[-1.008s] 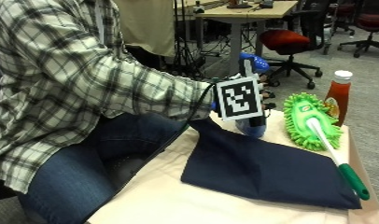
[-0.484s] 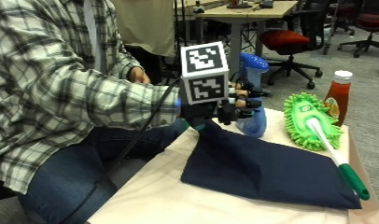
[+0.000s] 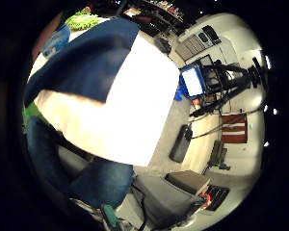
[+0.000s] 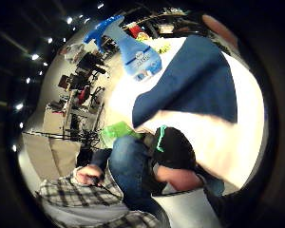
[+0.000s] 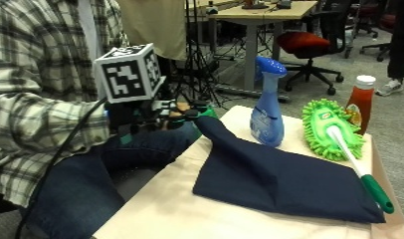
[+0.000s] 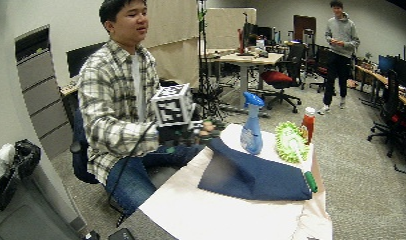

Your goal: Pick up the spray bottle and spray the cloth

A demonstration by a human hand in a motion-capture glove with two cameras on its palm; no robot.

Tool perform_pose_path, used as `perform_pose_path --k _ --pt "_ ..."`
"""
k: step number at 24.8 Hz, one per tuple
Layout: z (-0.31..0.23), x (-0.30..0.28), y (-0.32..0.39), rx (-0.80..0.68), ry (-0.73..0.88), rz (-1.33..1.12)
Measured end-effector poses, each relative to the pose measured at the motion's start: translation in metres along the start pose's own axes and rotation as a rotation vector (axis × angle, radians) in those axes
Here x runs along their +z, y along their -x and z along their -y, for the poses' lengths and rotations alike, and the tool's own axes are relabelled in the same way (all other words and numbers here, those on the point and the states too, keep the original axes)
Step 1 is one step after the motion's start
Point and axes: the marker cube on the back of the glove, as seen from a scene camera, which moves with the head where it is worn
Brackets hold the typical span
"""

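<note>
Navy cloth, one, corner pinched in right hand's fingers beside one spray bottle, one duster.

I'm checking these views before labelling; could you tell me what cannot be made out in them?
- Gloved right hand, outside view: the marker cube hides most of it; whether its grip pinches the cloth corner is unclear.
- Spray bottle label: too small to read.
- Ketchup bottle: base hidden behind the green duster.

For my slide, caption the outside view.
Gloved right hand lifts a corner of the navy cloth; the blue spray bottle stands untouched behind it.
</note>
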Motion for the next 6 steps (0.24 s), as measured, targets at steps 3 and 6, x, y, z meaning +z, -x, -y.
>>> perform_pose_path --k 3,6 --pt "-0.046 0.0 -0.005 0.019 -0.003 -0.033" --pt "-0.076 0.001 -0.007 0.038 -0.006 -0.053"
